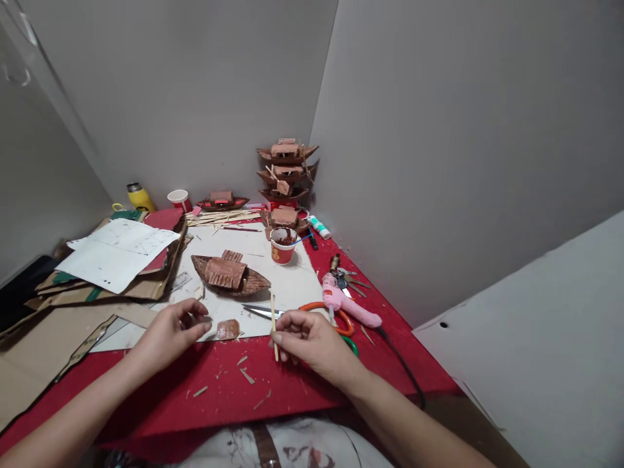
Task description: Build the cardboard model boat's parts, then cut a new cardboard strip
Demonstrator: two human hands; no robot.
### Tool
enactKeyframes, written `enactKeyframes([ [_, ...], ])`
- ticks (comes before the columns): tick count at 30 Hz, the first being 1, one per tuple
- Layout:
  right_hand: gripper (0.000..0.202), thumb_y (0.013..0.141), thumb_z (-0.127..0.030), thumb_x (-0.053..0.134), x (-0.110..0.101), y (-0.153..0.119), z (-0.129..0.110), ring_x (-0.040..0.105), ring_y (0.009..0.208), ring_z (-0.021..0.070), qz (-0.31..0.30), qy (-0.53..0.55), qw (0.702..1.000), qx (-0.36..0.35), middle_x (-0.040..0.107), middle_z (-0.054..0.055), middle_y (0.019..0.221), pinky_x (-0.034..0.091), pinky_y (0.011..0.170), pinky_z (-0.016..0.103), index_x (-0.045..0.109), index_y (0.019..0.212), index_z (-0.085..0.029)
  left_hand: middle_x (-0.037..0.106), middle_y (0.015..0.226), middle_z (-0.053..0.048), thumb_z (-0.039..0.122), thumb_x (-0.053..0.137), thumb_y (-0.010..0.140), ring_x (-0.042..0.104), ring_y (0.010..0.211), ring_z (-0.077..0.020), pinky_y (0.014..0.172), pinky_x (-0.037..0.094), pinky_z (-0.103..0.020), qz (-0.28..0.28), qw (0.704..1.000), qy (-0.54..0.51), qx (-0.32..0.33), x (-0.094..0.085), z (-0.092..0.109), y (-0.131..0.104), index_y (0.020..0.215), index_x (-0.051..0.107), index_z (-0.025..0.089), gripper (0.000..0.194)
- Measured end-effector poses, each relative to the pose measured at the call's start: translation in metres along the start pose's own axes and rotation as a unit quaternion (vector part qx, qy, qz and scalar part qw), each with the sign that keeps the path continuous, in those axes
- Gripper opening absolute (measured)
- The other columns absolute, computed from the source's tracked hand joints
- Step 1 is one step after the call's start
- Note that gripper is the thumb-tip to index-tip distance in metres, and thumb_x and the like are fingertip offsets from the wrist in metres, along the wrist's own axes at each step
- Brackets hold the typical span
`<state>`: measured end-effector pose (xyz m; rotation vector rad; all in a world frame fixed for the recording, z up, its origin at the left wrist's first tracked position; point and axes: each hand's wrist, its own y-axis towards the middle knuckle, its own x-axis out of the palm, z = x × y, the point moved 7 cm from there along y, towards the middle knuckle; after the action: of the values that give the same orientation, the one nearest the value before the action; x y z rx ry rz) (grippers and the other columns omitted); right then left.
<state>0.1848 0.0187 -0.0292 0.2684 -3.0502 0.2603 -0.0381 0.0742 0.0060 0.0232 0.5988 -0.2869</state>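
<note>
My right hand [309, 341] pinches a thin pale wooden stick [273, 312], held nearly upright above the table's front part. My left hand [178, 328] has its thumb and fingers apart with nothing between them. Just right of its fingertips lies a small shiny brown piece [228, 329] on the white sheet's edge. Behind both hands a brown model boat [229, 275] with a ribbed canopy rests on the white sheet [205, 237]. Scissors [263, 311] with orange handles lie partly behind my right hand, blades pointing left.
At right are a pink glue gun [348, 304] with a black cord and some keys [355, 281]. A paper cup [283, 246] with brown residue stands before stacked model boats [287, 170]. Cardboard with marked paper [117, 253] fills the left. Wood scraps [247, 376] litter the red cloth.
</note>
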Motion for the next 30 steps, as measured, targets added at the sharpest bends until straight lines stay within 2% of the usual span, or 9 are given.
enactKeyframes([
  [2, 0.028, 0.071, -0.04, 0.072, 0.004, 0.001, 0.001, 0.055, 0.048, 0.0094, -0.007, -0.003, 1.0, 0.0, 0.062, -0.003, 0.057, 0.04, 0.048, 0.021, 0.055, 0.074, -0.018, 0.066, 0.075, -0.003, 0.033, 0.071, 0.07, 0.053, 0.063, -0.0176, 0.059, 0.038, -0.027, -0.012, 0.997, 0.067, 0.031, 0.006, -0.002, -0.003, 0.085, 0.068, 0.019, 0.021],
  [6, 0.027, 0.071, -0.037, 0.072, 0.009, 0.001, 0.002, 0.055, 0.048, 0.0092, -0.016, -0.003, 1.0, 0.001, 0.062, -0.004, 0.055, 0.041, 0.049, 0.021, 0.055, 0.074, -0.017, 0.064, 0.096, -0.006, 0.035, 0.068, 0.072, 0.058, 0.082, -0.0221, 0.07, 0.041, -0.03, -0.057, 0.975, 0.192, 0.094, 0.021, 0.008, -0.005, 0.102, 0.064, 0.022, 0.033],
  [12, 0.031, 0.069, -0.04, 0.073, 0.013, 0.001, 0.01, 0.053, 0.042, 0.008, -0.042, 0.03, 0.998, 0.048, 0.063, -0.003, 0.05, 0.036, 0.041, 0.016, 0.054, 0.076, -0.017, 0.058, 0.099, -0.006, 0.034, 0.065, 0.073, 0.057, 0.087, -0.0232, 0.074, 0.041, -0.031, -0.11, 0.945, 0.292, 0.103, 0.033, 0.014, 0.003, 0.102, 0.06, 0.021, 0.032],
  [20, 0.029, 0.067, -0.036, 0.075, 0.012, 0.0, 0.013, 0.053, 0.039, 0.0067, -0.06, 0.087, 0.993, 0.06, 0.066, 0.0, 0.054, 0.037, 0.037, 0.013, 0.059, 0.078, -0.014, 0.06, 0.093, -0.006, 0.027, 0.058, 0.075, 0.057, 0.082, -0.0216, 0.072, 0.041, -0.03, -0.132, 0.941, 0.293, 0.108, 0.039, 0.011, 0.009, 0.093, 0.059, 0.019, 0.02],
  [26, 0.028, 0.069, -0.033, 0.076, 0.014, 0.002, 0.015, 0.054, 0.038, 0.0067, -0.074, 0.123, 0.988, 0.058, 0.068, 0.002, 0.055, 0.038, 0.036, 0.013, 0.061, 0.08, -0.013, 0.061, 0.088, -0.006, 0.029, 0.055, 0.077, 0.056, 0.077, -0.0208, 0.069, 0.04, -0.03, -0.123, 0.949, 0.268, 0.113, 0.038, 0.011, 0.009, 0.089, 0.059, 0.018, 0.017],
  [30, 0.028, 0.068, -0.032, 0.077, 0.012, 0.003, 0.016, 0.055, 0.039, 0.0071, -0.072, 0.149, 0.984, 0.06, 0.068, 0.002, 0.055, 0.038, 0.035, 0.012, 0.062, 0.081, -0.013, 0.061, 0.083, -0.004, 0.031, 0.059, 0.075, 0.053, 0.072, -0.0188, 0.065, 0.038, -0.028, -0.108, 0.964, 0.22, 0.107, 0.032, 0.009, 0.01, 0.088, 0.06, 0.018, 0.019],
])
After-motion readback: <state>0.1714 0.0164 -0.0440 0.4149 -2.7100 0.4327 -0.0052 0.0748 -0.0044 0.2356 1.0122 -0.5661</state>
